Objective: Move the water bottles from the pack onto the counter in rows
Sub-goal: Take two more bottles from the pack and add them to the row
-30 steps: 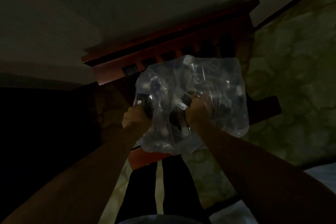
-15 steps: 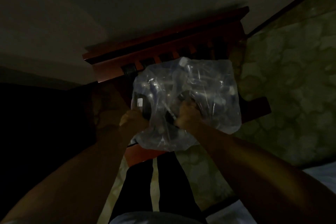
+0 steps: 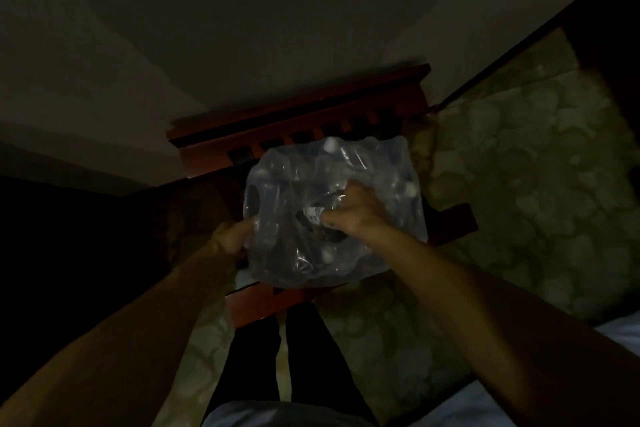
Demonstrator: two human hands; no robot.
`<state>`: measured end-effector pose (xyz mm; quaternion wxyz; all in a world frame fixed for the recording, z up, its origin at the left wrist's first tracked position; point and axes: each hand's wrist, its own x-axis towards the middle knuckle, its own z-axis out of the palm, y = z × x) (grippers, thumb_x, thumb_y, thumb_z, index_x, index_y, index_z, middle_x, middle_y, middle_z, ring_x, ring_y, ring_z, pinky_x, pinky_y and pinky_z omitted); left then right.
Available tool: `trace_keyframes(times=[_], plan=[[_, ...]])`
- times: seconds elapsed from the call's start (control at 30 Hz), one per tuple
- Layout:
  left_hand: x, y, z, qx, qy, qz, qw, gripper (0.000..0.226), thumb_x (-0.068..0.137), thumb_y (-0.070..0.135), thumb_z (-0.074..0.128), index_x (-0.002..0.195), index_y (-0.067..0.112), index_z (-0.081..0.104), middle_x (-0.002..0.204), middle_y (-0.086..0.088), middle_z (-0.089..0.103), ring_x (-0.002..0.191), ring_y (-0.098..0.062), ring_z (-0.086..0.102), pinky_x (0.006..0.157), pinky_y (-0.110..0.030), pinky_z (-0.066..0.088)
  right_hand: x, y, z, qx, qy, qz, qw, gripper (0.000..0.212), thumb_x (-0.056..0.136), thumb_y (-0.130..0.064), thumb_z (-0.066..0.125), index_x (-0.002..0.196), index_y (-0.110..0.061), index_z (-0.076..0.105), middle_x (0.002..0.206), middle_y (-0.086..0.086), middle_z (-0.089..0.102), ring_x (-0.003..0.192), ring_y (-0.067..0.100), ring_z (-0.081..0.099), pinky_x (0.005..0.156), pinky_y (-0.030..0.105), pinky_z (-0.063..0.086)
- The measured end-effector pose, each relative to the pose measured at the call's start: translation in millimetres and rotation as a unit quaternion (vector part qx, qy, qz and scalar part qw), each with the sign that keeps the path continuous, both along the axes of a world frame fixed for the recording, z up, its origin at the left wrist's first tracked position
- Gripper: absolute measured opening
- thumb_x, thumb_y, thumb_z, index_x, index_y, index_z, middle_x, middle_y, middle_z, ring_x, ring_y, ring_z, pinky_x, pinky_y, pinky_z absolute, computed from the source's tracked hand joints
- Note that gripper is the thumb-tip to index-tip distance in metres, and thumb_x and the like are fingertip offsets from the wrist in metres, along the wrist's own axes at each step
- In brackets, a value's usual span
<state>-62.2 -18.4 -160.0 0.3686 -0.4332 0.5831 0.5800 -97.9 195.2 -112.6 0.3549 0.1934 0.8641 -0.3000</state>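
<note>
A shrink-wrapped pack of water bottles (image 3: 363, 180) rests on a dark red wooden chair (image 3: 298, 121) in a dim room. Several white bottle caps show through the clear plastic. My left hand (image 3: 230, 236) grips the wrap at the pack's near-left edge. My right hand (image 3: 356, 210) is on top of the pack at its middle, fingers dug into a torn dark opening in the wrap. No bottle is clearly out of the pack.
The chair stands against a pale wall (image 3: 242, 28). A green patterned floor (image 3: 519, 184) lies to the right and below. My dark-trousered legs (image 3: 284, 357) stand just in front of the chair. A pale cloth edge (image 3: 616, 333) shows at bottom right.
My right hand has shifted from the pack's near middle further onto its top, into the torn opening. My left hand has stayed at the near-left edge.
</note>
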Motion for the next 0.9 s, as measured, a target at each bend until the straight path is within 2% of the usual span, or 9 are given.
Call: trace_keyframes(times=[0.07,0.17,0.3,0.43,0.5,0.57,0.7,0.8,0.9], plan=[[0,-9,17,0.015,0.001,0.047,0.999,0.028,0.102,0.019,0.047,0.102,-0.005,0.061,0.093,-0.022,0.058,0.09,-0.032,0.06,0.08,-0.038,0.048,3,3,6,0.011,-0.009,0.007,1.0,0.068,0.075,-0.04,0.077,0.132,-0.02,0.046,0.134,0.01,0.047,0.119,0.03,0.052,0.093,0.032,0.045],[0,-21,24,0.043,0.016,0.096,0.994,0.031,0.105,0.022,0.032,0.086,0.008,0.052,0.083,-0.01,0.054,0.073,-0.02,0.052,0.072,-0.032,0.043,6,8,14,-0.02,-0.036,-0.024,0.999,0.06,0.077,-0.037,0.077,0.128,-0.017,0.052,0.125,0.007,0.059,0.107,0.024,0.06,0.085,0.027,0.047],[-1,-29,60,0.104,0.003,0.122,0.987,0.033,0.087,0.035,0.069,0.081,0.005,0.058,0.059,-0.007,0.061,0.048,-0.018,0.06,0.045,-0.021,0.05,-1,6,35,-0.059,-0.106,-0.086,0.989,0.055,0.079,-0.041,0.073,0.123,-0.016,0.054,0.092,0.0,0.058,0.079,0.02,0.063,0.061,0.031,0.057],[-13,-43,94,0.124,-0.008,0.104,0.987,0.043,0.104,0.039,0.032,0.097,0.005,0.056,0.078,-0.012,0.051,0.062,-0.022,0.052,0.056,-0.028,0.048,-26,-10,72,-0.056,-0.155,-0.011,0.986,0.063,0.08,-0.05,0.07,0.128,-0.015,0.048,0.09,0.004,0.057,0.073,0.026,0.068,0.062,0.033,0.058],[-18,-56,112,0.112,0.002,0.093,0.989,0.036,0.105,0.035,0.035,0.094,0.008,0.056,0.082,-0.012,0.051,0.065,-0.023,0.051,0.049,-0.027,0.05,-39,-23,93,-0.045,-0.148,0.025,0.988,0.066,0.077,-0.056,0.069,0.128,-0.018,0.049,0.089,0.004,0.057,0.069,0.026,0.068,0.063,0.034,0.059],[-21,-66,131,0.085,0.018,0.053,0.995,0.025,0.103,0.031,0.042,0.101,0.012,0.058,0.091,-0.01,0.057,0.075,-0.023,0.055,0.054,-0.029,0.054,-50,-38,113,-0.019,-0.122,0.068,0.99,0.064,0.078,-0.057,0.066,0.127,-0.018,0.051,0.091,0.007,0.059,0.063,0.025,0.069,0.056,0.032,0.058],[-25,-79,166,0.084,0.06,0.065,0.993,0.024,0.1,0.03,0.048,0.098,0.013,0.064,0.092,-0.011,0.063,0.068,-0.021,0.062,0.055,-0.033,0.053,-70,-67,155,0.057,-0.059,0.166,0.983,0.049,0.081,-0.055,0.054,0.104,-0.013,0.062,0.076,0.01,0.064,0.053,0.025,0.07,0.053,0.036,0.06],[-34,-82,192,0.174,0.138,0.085,0.971,0.032,0.102,0.02,0.041,0.099,0.013,0.072,0.098,-0.009,0.067,0.062,-0.021,0.063,0.048,-0.029,0.049,-79,-80,183,0.06,-0.053,0.174,0.981,0.046,0.081,-0.056,0.054,0.099,-0.014,0.059,0.08,0.007,0.058,0.057,0.025,0.071,0.061,0.039,0.061],[-45,-83,214,0.14,0.171,0.072,0.973,0.019,0.098,0.028,0.054,0.102,0.014,0.065,0.098,-0.006,0.067,0.067,-0.015,0.072,0.055,-0.027,0.058,-86,-90,206,0.006,-0.04,0.125,0.991,0.044,0.083,-0.053,0.053,0.102,-0.014,0.055,0.085,0.008,0.058,0.058,0.025,0.07,0.055,0.031,0.058]])
